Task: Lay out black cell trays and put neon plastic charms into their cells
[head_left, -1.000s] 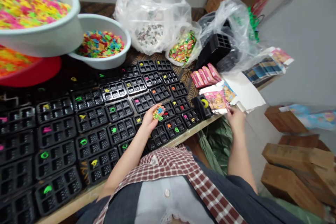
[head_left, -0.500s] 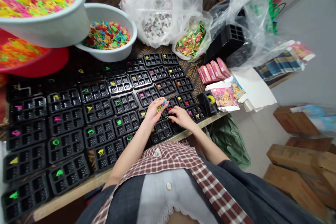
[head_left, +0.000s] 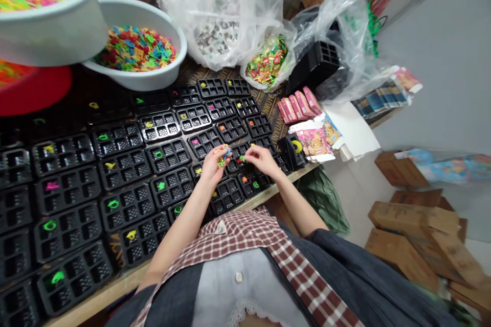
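Right hand [head_left: 264, 159] has shifted inward from the front edge of the bench [head_left: 111, 290], pinching a green piece [head_left: 242, 159] over black compartment trays [head_left: 173, 187]; left hand [head_left: 210, 167], apart, cups mixed pieces [head_left: 222, 156]. Trays, most holding one piece, crowd that edge; bench shows beside pink boxes [head_left: 301, 106]. Behind, a pale-blue basin [head_left: 140, 80] holds colourful pieces [head_left: 138, 51].

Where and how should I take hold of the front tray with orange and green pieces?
Probably take the tray by its near rim, coming from the wooden table edge: it lies flat, and neighbouring trays crowd its left side and back.
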Action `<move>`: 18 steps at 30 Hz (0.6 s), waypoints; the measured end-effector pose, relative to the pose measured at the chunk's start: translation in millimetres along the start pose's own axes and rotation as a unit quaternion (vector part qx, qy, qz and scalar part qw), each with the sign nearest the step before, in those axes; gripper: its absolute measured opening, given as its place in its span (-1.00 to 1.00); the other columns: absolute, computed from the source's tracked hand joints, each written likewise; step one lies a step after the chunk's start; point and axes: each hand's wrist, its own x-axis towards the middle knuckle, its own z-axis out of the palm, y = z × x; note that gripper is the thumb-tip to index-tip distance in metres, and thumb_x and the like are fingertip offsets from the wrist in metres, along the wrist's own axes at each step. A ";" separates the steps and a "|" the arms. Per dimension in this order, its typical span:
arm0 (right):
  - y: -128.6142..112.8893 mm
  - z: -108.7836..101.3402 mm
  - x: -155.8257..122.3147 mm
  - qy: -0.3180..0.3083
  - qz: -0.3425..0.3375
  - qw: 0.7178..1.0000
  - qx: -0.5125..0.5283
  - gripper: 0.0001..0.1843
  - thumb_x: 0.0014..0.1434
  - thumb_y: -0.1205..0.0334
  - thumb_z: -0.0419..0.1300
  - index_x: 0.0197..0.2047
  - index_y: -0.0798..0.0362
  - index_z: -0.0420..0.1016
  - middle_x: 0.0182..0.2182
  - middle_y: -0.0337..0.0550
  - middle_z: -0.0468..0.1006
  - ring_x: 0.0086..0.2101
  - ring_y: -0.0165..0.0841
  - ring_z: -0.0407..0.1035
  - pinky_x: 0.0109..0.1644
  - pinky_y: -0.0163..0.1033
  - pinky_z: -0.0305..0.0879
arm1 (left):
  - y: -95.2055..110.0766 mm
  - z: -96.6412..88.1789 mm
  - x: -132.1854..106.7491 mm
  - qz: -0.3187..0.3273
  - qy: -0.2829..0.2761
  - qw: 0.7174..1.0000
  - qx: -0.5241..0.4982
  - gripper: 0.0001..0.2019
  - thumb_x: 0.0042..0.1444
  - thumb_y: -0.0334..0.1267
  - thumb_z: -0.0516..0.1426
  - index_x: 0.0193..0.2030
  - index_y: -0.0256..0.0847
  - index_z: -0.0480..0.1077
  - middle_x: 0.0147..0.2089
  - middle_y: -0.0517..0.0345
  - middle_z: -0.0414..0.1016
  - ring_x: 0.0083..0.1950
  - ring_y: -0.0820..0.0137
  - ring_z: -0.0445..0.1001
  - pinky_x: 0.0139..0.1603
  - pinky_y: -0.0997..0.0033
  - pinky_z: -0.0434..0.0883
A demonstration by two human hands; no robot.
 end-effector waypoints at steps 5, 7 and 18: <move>42.0 -43.8 58.2 0.245 0.092 0.961 -0.088 -0.82 0.13 0.20 0.19 -0.48 0.06 0.42 -0.46 -0.20 0.42 -0.41 -0.38 0.28 -0.17 -0.24 0.28 | -0.4 -0.6 1.0 0.014 0.003 1.000 0.025 -0.81 -0.16 -0.49 0.28 -0.33 -0.28 0.47 -0.45 0.16 0.53 -0.45 0.48 0.52 -0.46 0.59 0.41; 48.2 -49.7 73.2 0.244 0.131 0.953 -0.125 -0.83 0.08 0.21 0.23 -0.50 0.07 0.43 -0.45 -0.15 0.43 -0.38 -0.35 0.29 -0.11 -0.19 0.29 | -1.7 -0.6 1.1 0.016 0.002 0.999 0.032 -0.80 -0.18 -0.48 0.30 -0.34 -0.28 0.48 -0.46 0.17 0.53 -0.44 0.47 0.53 -0.42 0.56 0.44; -33.6 18.8 37.6 -0.034 -0.010 0.990 0.135 -0.69 0.11 -0.01 0.21 -0.41 0.08 0.55 -0.54 -0.25 0.51 -0.52 -0.44 0.34 -0.38 -0.32 0.26 | -9.7 -1.1 2.7 0.082 -0.013 0.992 0.091 -0.76 -0.39 -0.43 0.39 -0.49 -0.29 0.49 -0.51 0.23 0.48 -0.51 0.54 0.41 -0.46 0.56 0.43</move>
